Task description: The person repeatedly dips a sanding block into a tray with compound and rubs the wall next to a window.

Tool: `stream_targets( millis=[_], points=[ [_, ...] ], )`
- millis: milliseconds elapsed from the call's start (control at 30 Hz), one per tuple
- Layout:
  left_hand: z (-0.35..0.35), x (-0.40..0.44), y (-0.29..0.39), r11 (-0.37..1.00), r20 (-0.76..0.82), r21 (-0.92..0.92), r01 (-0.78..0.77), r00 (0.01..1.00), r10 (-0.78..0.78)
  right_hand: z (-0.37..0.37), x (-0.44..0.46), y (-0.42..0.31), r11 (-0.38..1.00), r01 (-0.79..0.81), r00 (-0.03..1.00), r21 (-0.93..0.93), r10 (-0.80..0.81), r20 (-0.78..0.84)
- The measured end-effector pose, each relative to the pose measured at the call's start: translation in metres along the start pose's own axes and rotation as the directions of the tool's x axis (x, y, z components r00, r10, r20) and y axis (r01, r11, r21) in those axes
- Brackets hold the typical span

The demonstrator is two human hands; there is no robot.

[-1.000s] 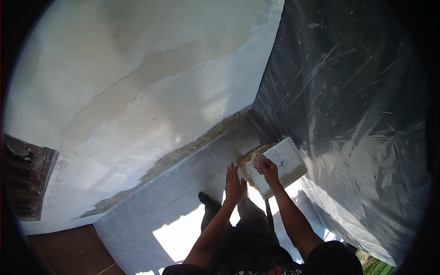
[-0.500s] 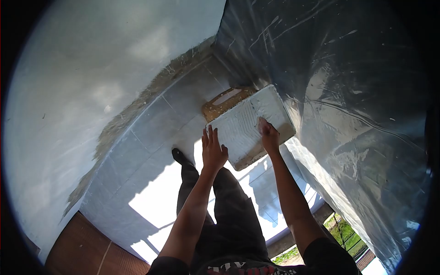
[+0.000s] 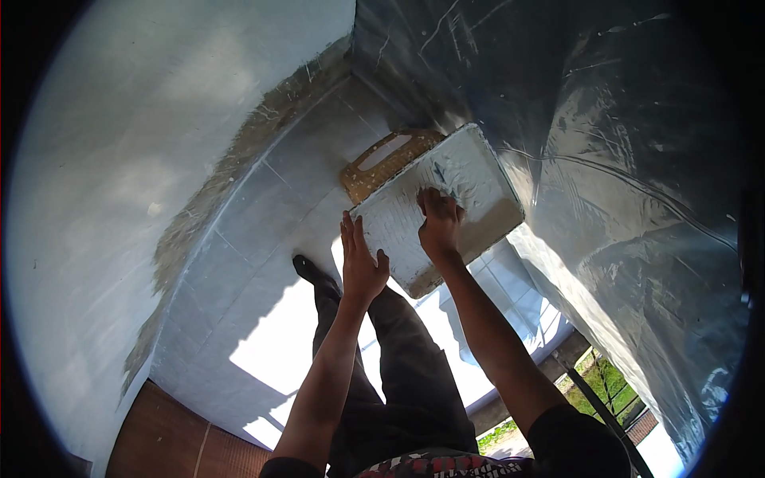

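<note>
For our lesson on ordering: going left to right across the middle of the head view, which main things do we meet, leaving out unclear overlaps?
Wall → shoe → left hand → right hand → plastic sheet. The tray is left out: the right hand overlaps it.

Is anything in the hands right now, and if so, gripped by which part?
It cannot be told for the right hand: it curls over the tray, hiding any grip. The left hand is open, gripping nothing visible.
</note>
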State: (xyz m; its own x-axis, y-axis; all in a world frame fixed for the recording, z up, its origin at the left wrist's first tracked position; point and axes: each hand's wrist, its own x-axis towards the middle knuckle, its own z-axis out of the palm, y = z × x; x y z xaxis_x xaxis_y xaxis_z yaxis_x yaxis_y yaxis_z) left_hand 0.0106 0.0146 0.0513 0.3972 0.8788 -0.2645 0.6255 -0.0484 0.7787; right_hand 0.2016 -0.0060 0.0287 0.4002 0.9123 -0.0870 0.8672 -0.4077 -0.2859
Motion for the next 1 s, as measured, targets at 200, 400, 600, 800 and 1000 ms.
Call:
stream_targets(
  millis=[200, 400, 600, 800, 1000],
  points=[
    [-0.005, 0.002, -0.002, 1.000, 0.034, -0.015, -0.008, 0.999, 0.009, -0.019, 0.025, 0.002, 0.994, 0.071, 0.988, 0.083, -0.059, -0.145],
    [-0.006, 0.000, -0.003, 0.998, 0.046, -0.058, -0.012, 0.999, 0.014, 0.000, 0.002, -0.026, 1.000, -0.027, 0.998, -0.002, 0.027, -0.059],
    [-0.008, 0.001, -0.003, 0.998, 0.064, -0.064, 0.006, 0.998, -0.002, -0.022, -0.023, -0.004, 0.990, -0.040, 0.998, 0.139, 0.045, -0.035],
    [-0.008, -0.002, -0.006, 0.998, 0.078, -0.062, 0.025, 0.997, -0.020, -0.001, 0.011, 0.015, 0.994, -0.090, 0.987, 0.054, 0.097, -0.127],
    [-0.006, -0.001, -0.004, 0.999, 0.032, -0.044, -0.002, 0.999, 0.004, -0.013, -0.057, -0.003, 0.990, -0.064, 0.998, 0.124, 0.065, -0.003]
  ],
)
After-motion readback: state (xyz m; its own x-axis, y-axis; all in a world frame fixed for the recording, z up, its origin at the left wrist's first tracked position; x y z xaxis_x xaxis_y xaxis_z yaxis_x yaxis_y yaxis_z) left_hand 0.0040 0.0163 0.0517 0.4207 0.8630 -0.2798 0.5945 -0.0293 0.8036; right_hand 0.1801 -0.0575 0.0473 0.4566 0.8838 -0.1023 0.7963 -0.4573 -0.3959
